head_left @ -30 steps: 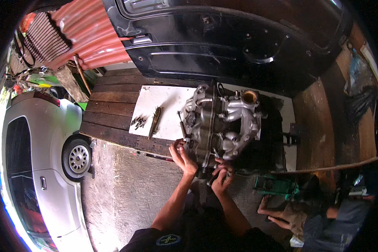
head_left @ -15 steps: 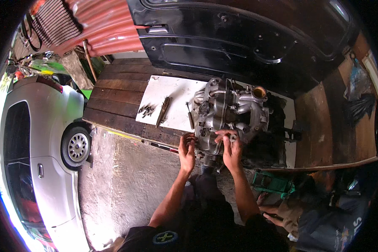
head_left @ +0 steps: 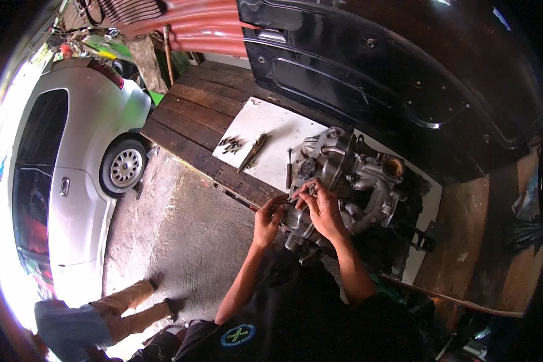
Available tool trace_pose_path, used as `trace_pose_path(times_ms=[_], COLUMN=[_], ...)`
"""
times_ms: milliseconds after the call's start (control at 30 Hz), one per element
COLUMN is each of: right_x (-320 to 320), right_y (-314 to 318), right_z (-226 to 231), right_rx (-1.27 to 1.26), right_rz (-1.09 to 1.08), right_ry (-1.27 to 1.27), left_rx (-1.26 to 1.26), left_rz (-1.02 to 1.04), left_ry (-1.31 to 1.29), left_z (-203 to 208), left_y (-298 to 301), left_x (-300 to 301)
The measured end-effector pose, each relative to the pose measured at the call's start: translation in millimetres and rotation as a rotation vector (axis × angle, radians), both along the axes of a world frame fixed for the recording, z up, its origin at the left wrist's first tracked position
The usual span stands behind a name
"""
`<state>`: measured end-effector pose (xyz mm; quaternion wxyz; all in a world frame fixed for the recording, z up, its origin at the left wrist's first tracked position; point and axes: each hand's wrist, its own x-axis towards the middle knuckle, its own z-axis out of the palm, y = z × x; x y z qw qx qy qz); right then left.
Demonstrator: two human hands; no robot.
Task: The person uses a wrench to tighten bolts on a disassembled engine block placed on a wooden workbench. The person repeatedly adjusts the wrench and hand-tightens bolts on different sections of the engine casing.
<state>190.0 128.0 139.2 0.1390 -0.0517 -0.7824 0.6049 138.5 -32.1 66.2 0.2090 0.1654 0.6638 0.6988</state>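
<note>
While both hands (head_left: 301, 211) pinch a small part, the engine (head_left: 356, 181) sits by the bench's (head_left: 187, 120) near edge

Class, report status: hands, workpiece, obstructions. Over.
Both hands, left and right, on grey metal engine assembly. It sits on white board. Loose bolts lie apart.

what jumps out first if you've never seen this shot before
A grey metal engine assembly sits on a white board atop a dark wooden platform at centre, with both hands at its near end: the left hand and the right hand. A silver car fills the left side, and a black car door panel spans the top.
</note>
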Motion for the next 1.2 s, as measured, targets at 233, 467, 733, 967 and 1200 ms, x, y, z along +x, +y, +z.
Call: trace_pose_path(times_ms=[233, 467, 733, 967, 1200], right_x=[-3, 1, 24, 27, -25], right_y=[1, -20, -36, -41, -11], right_z=[3, 3, -6, -22, 14], right_rx=[0.2, 0.414, 0.463, 0.47, 0.262], right_rz=[0.04, 0.052, 0.044, -0.125, -0.417], right_ry=[-0.058, 0.065, 0.092, 0.028, -0.173], left_rx=[-0.018, -0.139, -0.123, -0.109, -0.099], left_rz=[-0.008, -0.139, -0.304, -0.445, -0.461], left_ry=[0.017, 0.179, 0.017, 0.143, 0.15], left_z=[7, -12, 5, 0, -6], left_y=[1, -7, 2, 5, 7], left_x=[-1, -24, -55, -73, -81])
